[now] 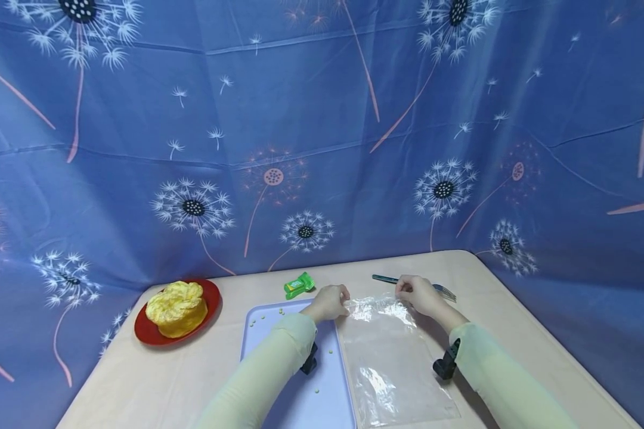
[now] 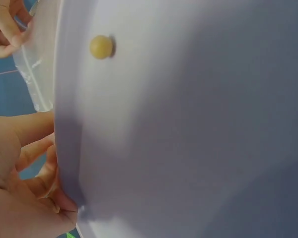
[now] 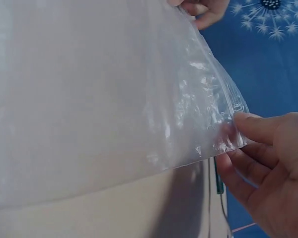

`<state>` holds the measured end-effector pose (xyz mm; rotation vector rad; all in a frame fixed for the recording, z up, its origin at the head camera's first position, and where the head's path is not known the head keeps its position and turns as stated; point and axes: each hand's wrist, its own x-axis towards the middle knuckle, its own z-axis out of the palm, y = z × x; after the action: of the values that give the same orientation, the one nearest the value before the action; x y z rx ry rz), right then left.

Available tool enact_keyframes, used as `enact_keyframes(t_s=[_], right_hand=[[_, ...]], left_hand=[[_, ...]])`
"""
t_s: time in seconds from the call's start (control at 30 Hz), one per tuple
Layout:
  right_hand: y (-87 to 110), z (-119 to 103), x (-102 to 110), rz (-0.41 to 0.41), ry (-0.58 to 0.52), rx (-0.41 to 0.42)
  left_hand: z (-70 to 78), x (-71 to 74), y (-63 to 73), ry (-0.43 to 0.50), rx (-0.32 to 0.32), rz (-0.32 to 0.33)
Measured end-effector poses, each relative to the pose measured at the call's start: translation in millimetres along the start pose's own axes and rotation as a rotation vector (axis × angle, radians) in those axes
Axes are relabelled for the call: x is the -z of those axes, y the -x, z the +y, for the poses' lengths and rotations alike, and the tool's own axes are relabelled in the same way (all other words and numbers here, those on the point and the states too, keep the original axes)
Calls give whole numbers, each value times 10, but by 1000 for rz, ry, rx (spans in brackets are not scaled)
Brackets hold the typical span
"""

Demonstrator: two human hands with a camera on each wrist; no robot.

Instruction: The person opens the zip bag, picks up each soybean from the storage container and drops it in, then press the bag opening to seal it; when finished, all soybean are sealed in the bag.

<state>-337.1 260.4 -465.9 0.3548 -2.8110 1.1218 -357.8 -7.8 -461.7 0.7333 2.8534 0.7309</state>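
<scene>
A clear zip-lock bag (image 1: pixel 389 363) lies flat along the right side of a lilac tray (image 1: pixel 284 387), its zip end turned away from me. My left hand (image 1: pixel 328 302) pinches the bag's far left corner. In the left wrist view the tray's rim partly hides the left fingertips. At the far right corner, my right hand (image 1: pixel 418 295) pinches the bag between thumb and fingers, plainly visible in the right wrist view. Several small yellowish balls, one of them a round ball (image 2: pixel 101 47) near the rim, are scattered on the tray.
A red plate (image 1: pixel 213 298) with a yellow bread-like cake (image 1: pixel 177 310) stands at the far left. Behind the tray lies a green wrapped packet (image 1: pixel 299 286). A dark-handled fork (image 1: pixel 444 292) lies behind my right hand. A blue dandelion-print cloth (image 1: pixel 343 149) hangs behind the table.
</scene>
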Motion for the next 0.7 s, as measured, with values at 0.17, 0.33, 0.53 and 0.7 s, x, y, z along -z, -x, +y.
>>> enact_keyframes(t_s=[0.17,0.33,0.53,0.7], right_hand=[[32,-60,58,-2,-74,33],[91,-136,168,-74,-234,48],[192,-333,278,-231,-364,50],[172,-492,278,-292,-351,84]], left_hand=[[-19,22,43,53,-24,33],[-23,78,142,118,-55,117],[19,175,340,184,-114,170],[104,243,464,194,-174,213]])
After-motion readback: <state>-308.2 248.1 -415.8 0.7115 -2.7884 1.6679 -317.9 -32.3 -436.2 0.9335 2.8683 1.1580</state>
